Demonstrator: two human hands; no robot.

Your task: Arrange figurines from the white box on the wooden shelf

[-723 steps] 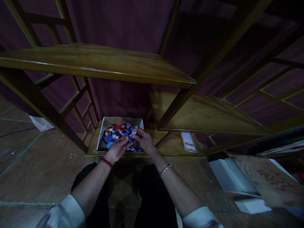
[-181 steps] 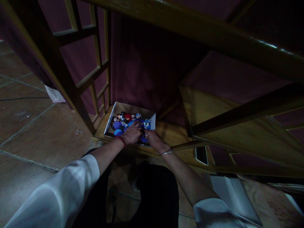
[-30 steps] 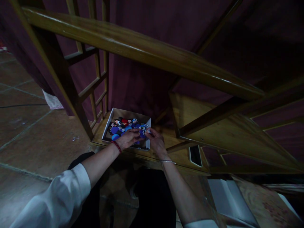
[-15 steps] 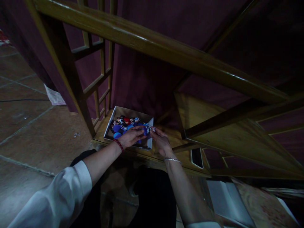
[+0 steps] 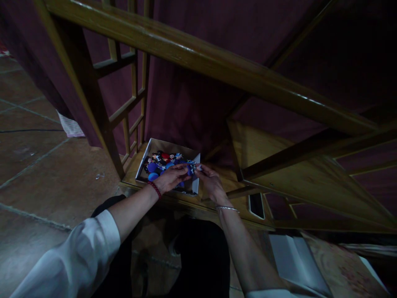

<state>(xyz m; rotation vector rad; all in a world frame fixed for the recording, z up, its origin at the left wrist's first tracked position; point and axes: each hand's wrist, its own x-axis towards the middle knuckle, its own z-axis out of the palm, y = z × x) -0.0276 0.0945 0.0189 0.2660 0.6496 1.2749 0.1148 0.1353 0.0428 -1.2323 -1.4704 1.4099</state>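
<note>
A shallow open cardboard box [image 5: 196,187] with white sides holds several small doll-like figures [image 5: 166,157], some red and black, and round blue pieces [image 5: 152,167]. Over its right end, my left hand [image 5: 170,179], with a red bead bracelet at the wrist, closes its fingertips on a small blue-and-white figurine [image 5: 194,167]. My right hand [image 5: 211,183], wearing a silver bracelet, pinches the right side of that same figurine just beyond the box's right wall. Fine details of the figurine are too small and dim to make out.
The box rests on a low wooden ledge [image 5: 228,176] under a slanting wooden rail [image 5: 192,51]. Left of it stands a lattice panel [image 5: 125,109]. A dark, pale-rimmed rectangle like a phone [image 5: 256,206] lies right. A purple curtain [image 5: 180,99] hangs behind.
My right hand has shifted slightly, and more of the figurine shows between my fingertips. My left hand and the box stay almost in place.
</note>
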